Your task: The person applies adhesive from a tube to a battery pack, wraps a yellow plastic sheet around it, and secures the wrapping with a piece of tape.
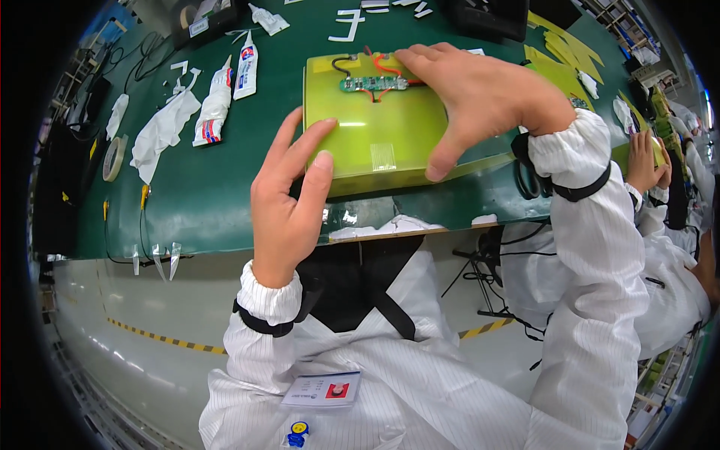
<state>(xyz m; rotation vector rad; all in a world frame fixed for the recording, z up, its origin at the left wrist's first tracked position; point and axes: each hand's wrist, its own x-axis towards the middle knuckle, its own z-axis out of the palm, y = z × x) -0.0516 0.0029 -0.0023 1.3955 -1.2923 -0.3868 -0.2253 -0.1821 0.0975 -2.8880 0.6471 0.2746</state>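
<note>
While my left hand (289,202) and right hand (480,97) press open-fingered — neither grip clenched — on the yellow-wrapped pack (375,131) lying on the green desk (202,195), smoothing seems underway; next, firm pressure near the circuit strip (373,84).

glossy yellow film-wrapped pack (375,127), smooth green mat (210,187), white striped cloth sleeves (592,247)

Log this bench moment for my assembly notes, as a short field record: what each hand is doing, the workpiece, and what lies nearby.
left hand: fingertips on the left front edge of the yellow-green pack
right hand: spread over the pack's right side, thumb at its front edge
workpiece: flat pack with a small green circuit board and red and black wires on top
surface: green bench mat
nearby: two white tubes, tape roll, white paper scraps
co-worker: another person's hand at far right
</note>
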